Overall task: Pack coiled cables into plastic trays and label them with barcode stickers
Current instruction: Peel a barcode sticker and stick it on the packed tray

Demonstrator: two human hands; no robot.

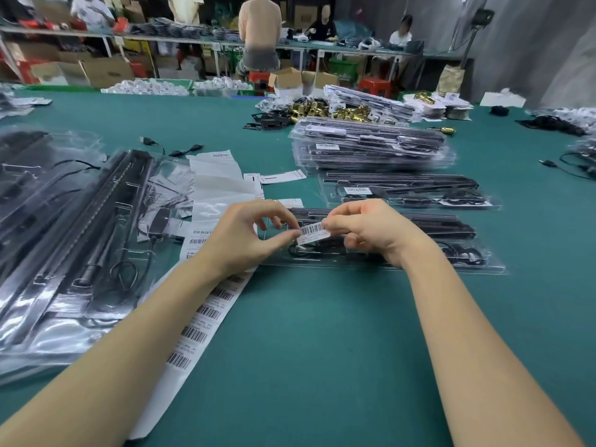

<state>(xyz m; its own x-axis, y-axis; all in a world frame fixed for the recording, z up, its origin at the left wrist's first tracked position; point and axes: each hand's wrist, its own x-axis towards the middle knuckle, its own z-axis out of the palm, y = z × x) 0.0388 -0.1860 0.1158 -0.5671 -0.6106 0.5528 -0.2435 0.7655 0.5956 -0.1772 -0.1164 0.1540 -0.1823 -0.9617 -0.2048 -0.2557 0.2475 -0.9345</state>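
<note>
A white barcode sticker [313,232] is held above a clear plastic tray [467,266] that contains black bars and a coiled black cable. My left hand [248,237] pinches the sticker's left end between thumb and fingertip. My right hand [371,232] pinches its right end. Under my left forearm a long backing strip of barcode stickers [206,311] runs toward the near edge. A second filled tray [409,191] with a sticker on it lies just behind.
A stack of filled trays [371,146] stands farther back. More trays [74,240] pile up at the left. Empty backing paper [219,185] lies in the middle. Brass parts [325,109] sit beyond. Green table surface [322,350] shows in front. People work at far benches.
</note>
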